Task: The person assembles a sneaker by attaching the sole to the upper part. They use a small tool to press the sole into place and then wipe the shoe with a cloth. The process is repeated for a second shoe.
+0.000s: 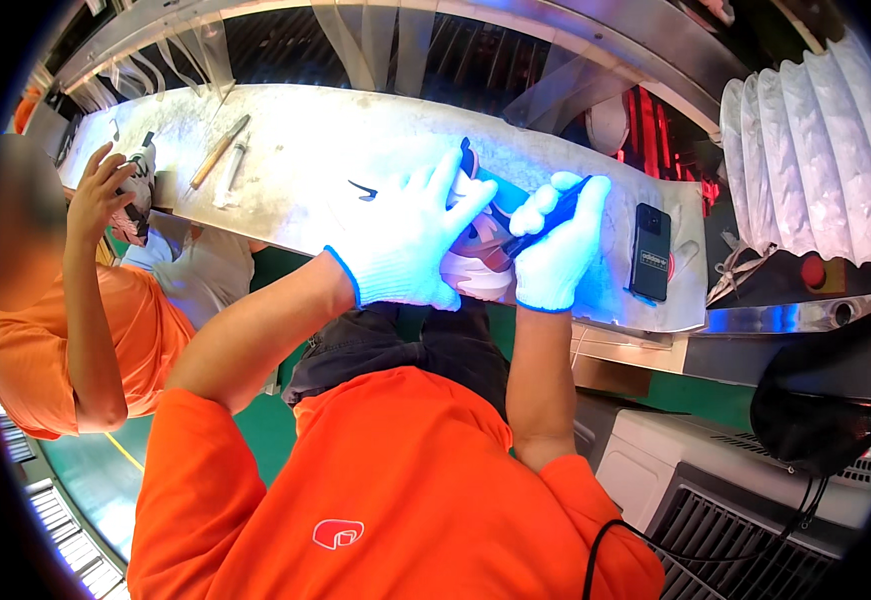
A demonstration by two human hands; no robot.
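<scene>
Both my hands wear white knit gloves with blue cuffs, brightly lit bluish. My left hand (405,235) lies along a shoe (478,275) with a pale sole and a darker upper, its fingers spread around the shoe's side and the thumb near the sole. My right hand (562,245) is wrapped around a dark, flat, elongated object (552,218), held slanting over the shoe. Blue light glows around that object; its exact kind is unclear. The gloves hide much of the shoe.
A dark phone (650,252) lies on the pale worktable (295,130) to the right. At the left are a wooden-handled tool (219,153) and a pale slim tool (231,175). A co-worker (75,320) holds another shoe (138,195). A white ribbed duct (815,160) hangs at right.
</scene>
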